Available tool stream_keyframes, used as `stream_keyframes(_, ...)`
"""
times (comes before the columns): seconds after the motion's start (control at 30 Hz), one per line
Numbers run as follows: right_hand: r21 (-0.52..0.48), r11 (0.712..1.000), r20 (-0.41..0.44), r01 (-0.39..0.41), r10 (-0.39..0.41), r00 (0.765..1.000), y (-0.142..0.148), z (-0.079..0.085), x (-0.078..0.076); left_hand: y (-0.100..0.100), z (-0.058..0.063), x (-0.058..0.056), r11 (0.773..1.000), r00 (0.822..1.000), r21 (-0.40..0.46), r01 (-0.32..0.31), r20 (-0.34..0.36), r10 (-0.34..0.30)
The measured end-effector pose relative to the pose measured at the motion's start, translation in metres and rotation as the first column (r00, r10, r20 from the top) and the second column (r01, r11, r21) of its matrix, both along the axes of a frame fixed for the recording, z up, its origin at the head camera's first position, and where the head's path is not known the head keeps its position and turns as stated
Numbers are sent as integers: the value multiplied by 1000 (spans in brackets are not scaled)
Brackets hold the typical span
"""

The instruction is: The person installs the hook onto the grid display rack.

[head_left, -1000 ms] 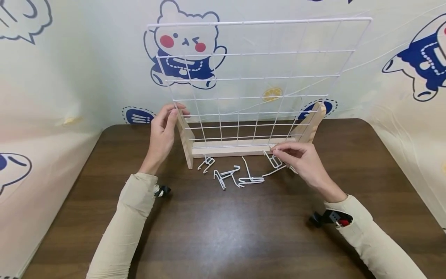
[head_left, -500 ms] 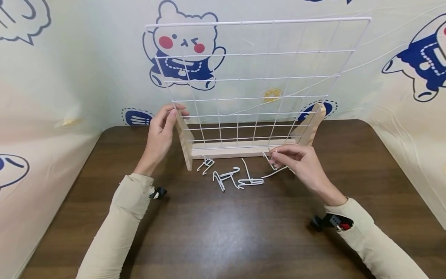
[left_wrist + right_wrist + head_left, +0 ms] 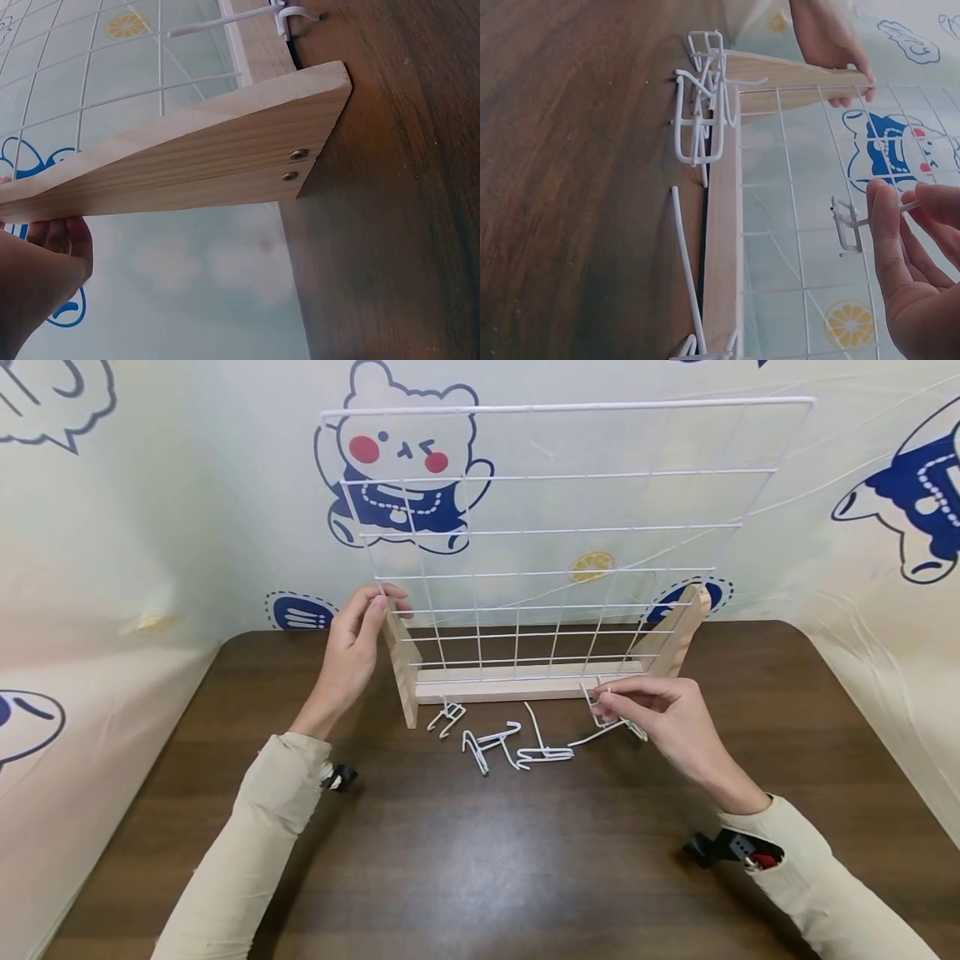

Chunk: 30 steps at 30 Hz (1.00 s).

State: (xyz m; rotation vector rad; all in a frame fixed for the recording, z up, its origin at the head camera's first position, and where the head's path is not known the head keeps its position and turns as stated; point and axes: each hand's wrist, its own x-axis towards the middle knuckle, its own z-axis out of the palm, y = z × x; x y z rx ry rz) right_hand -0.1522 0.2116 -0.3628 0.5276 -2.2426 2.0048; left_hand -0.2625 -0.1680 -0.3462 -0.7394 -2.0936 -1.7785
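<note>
Hooks point(image 3: 545, 753) lie on the worktop point(image 3: 465, 860) by the rack point(image 3: 517, 608); the right grip point(image 3: 667, 718) pinches another hook point(image 3: 855, 223), the left grip point(image 3: 354, 635) holds the rack's wooden side point(image 3: 187, 161).

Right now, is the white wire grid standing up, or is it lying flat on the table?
Standing up: the wire grid rises from its wooden base, and the bear print behind shows through it.
</note>
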Motion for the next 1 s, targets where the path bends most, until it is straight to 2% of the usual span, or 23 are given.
stream_keyframes(0.13, -18, 1000, -27, -4, 4, 1000, 1, 4, 1, 4, 2, 1, 1000, 1000, 7, 4, -12, -4)
stream_keyframes(0.33, -3, 1000, -63, 4, -4, 998, 1, 10, 1, 11, 18, 16, 1000, 999, 21, 17, -38, -16)
stream_keyframes(0.43, -11, 1000, -63, 12, -12, 998, 1, 12, 0, 12, 21, 18, 999, 999, 37, 26, -43, -25)
stream_keyframes(0.57, -29, 999, -66, 37, -39, 997, 3, 14, 0, 11, 16, 13, 999, 999, 33, 19, -44, -18)
stream_keyframes(0.77, -85, 995, -53, 55, -59, 997, 4, 18, 1, 5, 2, 0, 1000, 999, 31, 7, -38, -6)
stream_keyframes(1.0, -156, 987, -70, 22, -33, 997, 7, 25, 2, 3, 1, -1, 997, 999, 65, 32, -34, -30)
